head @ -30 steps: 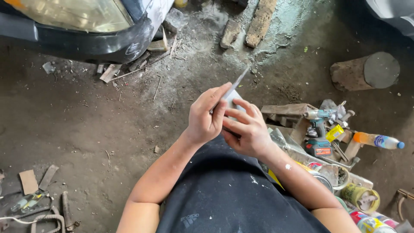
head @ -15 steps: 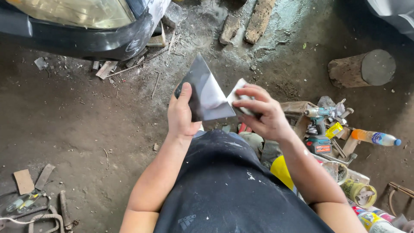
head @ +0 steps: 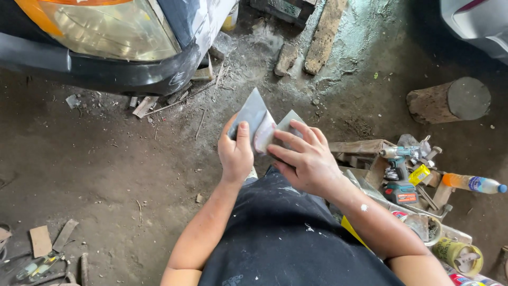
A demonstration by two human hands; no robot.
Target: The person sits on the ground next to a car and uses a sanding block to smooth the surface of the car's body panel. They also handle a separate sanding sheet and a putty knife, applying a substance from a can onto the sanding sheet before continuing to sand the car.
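My left hand [head: 235, 153] grips a flat grey metal spreader blade [head: 253, 114], thumb laid on its face, the blade pointing up and away. A smear of pale pinkish filler [head: 263, 139] lies on its lower edge. My right hand [head: 304, 156] holds a second, smaller grey spreader [head: 288, 123] against the first one, fingers spread across its back. Both hands meet in front of my chest, above the dirt floor.
A car's headlight and dark bumper [head: 106, 58] fill the upper left. A wood log [head: 450, 100] stands at right. A cordless drill [head: 399, 169], a bottle [head: 473, 184], cans and tools crowd a wooden box at lower right. Wood scraps [head: 317, 42] lie ahead.
The hands came apart from a tight clasp, the big blade turned flat to the camera, and now both spreaders are pressed edge to face with filler between them.
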